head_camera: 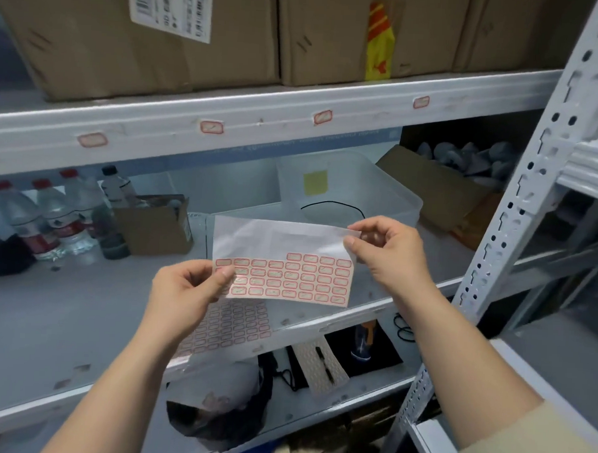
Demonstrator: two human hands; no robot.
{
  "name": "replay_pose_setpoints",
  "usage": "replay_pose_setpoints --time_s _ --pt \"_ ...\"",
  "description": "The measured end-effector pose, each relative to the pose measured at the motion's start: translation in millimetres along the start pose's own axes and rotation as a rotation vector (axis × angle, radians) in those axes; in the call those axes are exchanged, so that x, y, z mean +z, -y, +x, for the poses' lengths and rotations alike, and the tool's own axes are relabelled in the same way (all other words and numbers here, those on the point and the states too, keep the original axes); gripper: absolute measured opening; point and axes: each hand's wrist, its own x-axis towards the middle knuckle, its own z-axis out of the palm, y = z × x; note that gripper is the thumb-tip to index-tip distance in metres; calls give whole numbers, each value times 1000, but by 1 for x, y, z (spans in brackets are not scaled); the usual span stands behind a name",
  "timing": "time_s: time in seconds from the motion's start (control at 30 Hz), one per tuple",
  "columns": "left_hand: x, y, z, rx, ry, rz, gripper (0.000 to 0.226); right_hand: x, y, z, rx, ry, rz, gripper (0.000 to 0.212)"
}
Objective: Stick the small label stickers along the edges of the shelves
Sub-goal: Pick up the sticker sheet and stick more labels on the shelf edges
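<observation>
Hands hold a sticker sheet [283, 270] in front of the middle shelf [81, 319]: the left hand [188, 290] pinches its near left corner, the right hand [389, 254] pinches its far right corner. Four stickers [212, 127] sit along the upper shelf edge [151, 134].

Thin glossy paper sticker sheet with red-bordered rectangular labels [282, 260], top half bare slick backing. Grey-white painted metal shelf edge [261, 122], smooth but scuffed, four red-bordered paper stickers [212, 127] on it. Perforated painted-metal upright [533, 161]. Matt brown corrugated cardboard boxes [138, 37]. Translucent frosted plastic bin [354, 184]. Clear glossy plastic water bottles with red caps [34, 214].
</observation>
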Motion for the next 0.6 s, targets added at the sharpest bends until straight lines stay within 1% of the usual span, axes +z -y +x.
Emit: replay_pose_setpoints --time_s 0.07,0.13,0.23,0.3,0.4,0.5,0.6 --pt "-8 8 0 -9 -8 23 7 11 -1 -3 8 -25 -29 20" --pt "-16 17 -1 -35 -11 36 9 20 -3 -6 19 -30 -49 18" --pt "-24 31 -3 -102 14 45 17 31 -5 -11 29 -33 -64 18" --pt "-31 42 -2 -156 -7 75 24 38 -6 -12 24 -54 -75 19" --pt "-42 57 0 -251 -100 -34 17 44 -10 -13 42 -81 -60 15" --pt "-51 69 1 -353 -190 -166 11 46 -17 -17 85 -49 -33 12" --pt "-53 81 1 -432 -247 -209 11 52 -27 -25 126 -4 -23 13"
